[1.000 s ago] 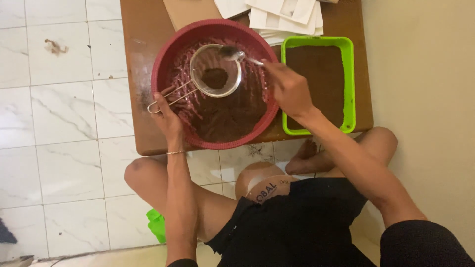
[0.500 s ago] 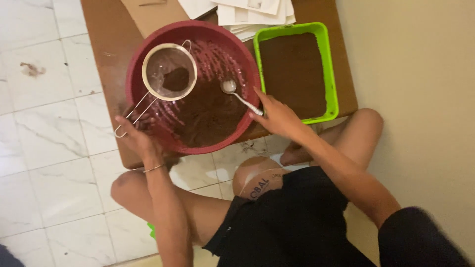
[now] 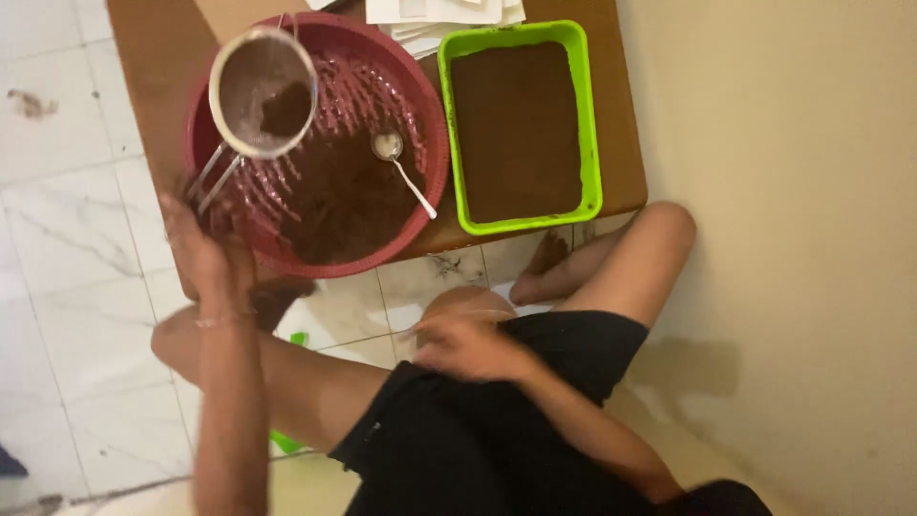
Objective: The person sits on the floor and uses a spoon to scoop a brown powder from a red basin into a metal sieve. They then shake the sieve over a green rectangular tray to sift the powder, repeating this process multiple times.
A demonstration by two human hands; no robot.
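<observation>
My left hand (image 3: 212, 250) grips the wire handle of a round metal sieve (image 3: 262, 93), holding it over the far left rim of a red plastic basin (image 3: 435, 143). Brown powder lies in the sieve and in the basin's bottom. A metal spoon (image 3: 401, 169) rests loose in the basin, bowl up, handle pointing right. My right hand (image 3: 458, 344) is down by my knee, blurred, fingers spread, holding nothing. To the right of the basin sits a green rectangular tray (image 3: 593, 124) filled level with brown powder.
Basin and tray stand on a low brown wooden table (image 3: 158, 67) over white marble floor tiles. White papers (image 3: 444, 14) lie at the table's far edge. A beige wall (image 3: 793, 239) runs along the right. My bare legs are folded under the table's front edge.
My right hand let go of the spoon, which now lies in the basin, and dropped to my knee. The sieve moved further left and toward the far rim.
</observation>
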